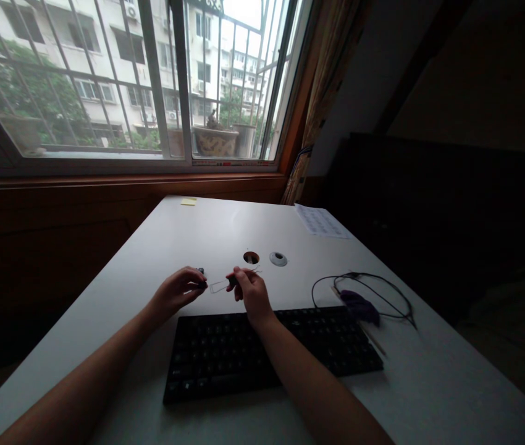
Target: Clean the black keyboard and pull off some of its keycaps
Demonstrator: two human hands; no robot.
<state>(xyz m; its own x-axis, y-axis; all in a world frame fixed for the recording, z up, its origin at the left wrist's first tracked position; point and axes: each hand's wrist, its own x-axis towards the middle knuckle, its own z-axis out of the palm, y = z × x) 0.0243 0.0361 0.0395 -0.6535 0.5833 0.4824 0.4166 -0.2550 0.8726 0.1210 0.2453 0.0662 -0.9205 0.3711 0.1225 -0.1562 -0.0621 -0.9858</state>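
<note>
Both my hands hover over the white desk (207, 228) just beyond a black keyboard (262, 352). My left hand (180, 290) is closed in a pinch on a small dark piece (201, 278), perhaps a keycap. My right hand (249, 289) is closed on a thin wire tool (220, 285) whose loop points toward the left hand. The tips of the two hands are a few centimetres apart.
A round cable hole (251, 257) and its loose cap (278, 259) lie beyond the hands. A black cable loop (373, 296), a purple object (361, 306) and a thin stick (373, 339) sit right of the keyboard. A printed sheet (320, 220) and a yellow note (188, 201) lie near the window.
</note>
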